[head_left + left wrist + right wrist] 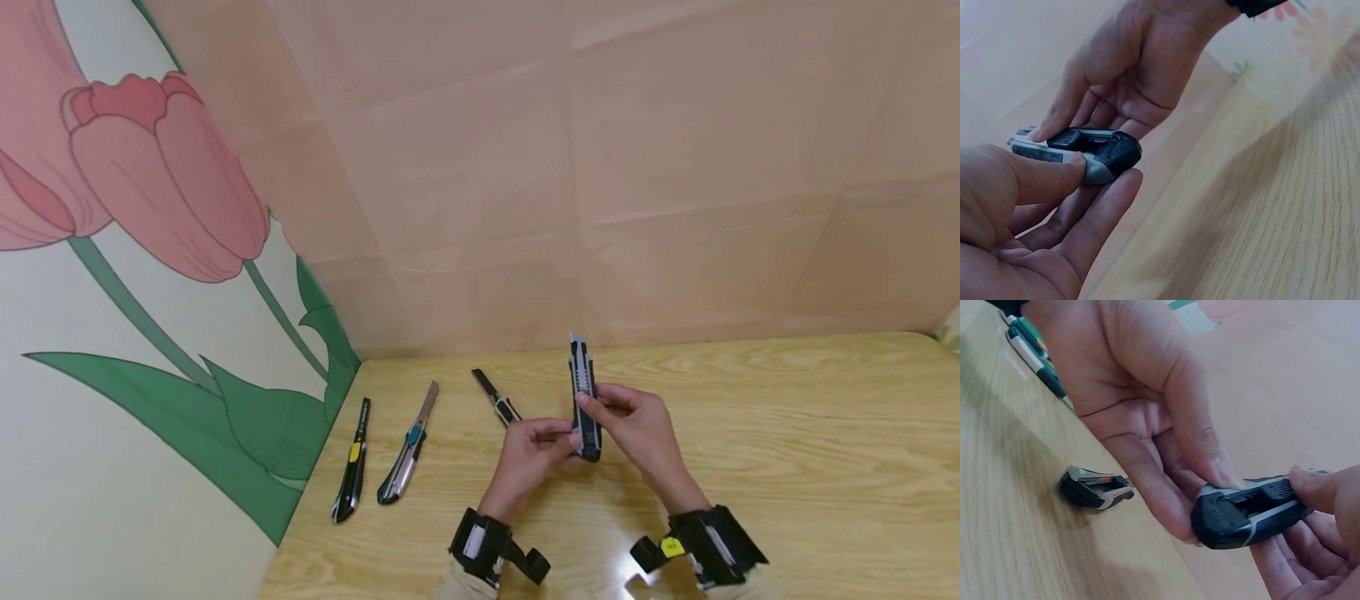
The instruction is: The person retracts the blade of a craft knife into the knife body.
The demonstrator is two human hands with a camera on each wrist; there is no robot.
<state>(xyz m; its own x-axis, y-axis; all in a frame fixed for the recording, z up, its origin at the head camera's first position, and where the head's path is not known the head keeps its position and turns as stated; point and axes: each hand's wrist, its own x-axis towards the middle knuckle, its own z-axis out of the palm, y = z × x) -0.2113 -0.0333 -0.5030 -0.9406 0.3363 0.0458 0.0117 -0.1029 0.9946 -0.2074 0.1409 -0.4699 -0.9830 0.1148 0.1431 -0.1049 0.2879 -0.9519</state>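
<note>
A grey and black utility knife (585, 400) is held up above the table, a short length of blade showing at its top end. My left hand (528, 454) pinches its lower end between thumb and fingers; the left wrist view shows the left thumb (1054, 178) along its side. My right hand (641, 429) grips it higher up, with the right thumb (1316, 487) near the ribbed slider. Beyond the left hand lies another utility knife (504, 406) with a dark blade out, its lower end hidden by that hand in the head view.
On the table's left lie a black utility knife (352, 467) with a yellow slider and a silver and black one (405, 458) with a teal slider, its blade extended. The wooden table (825, 450) meets a brown sheet (712, 208) behind; tulip-printed fabric (172, 183) borders it left.
</note>
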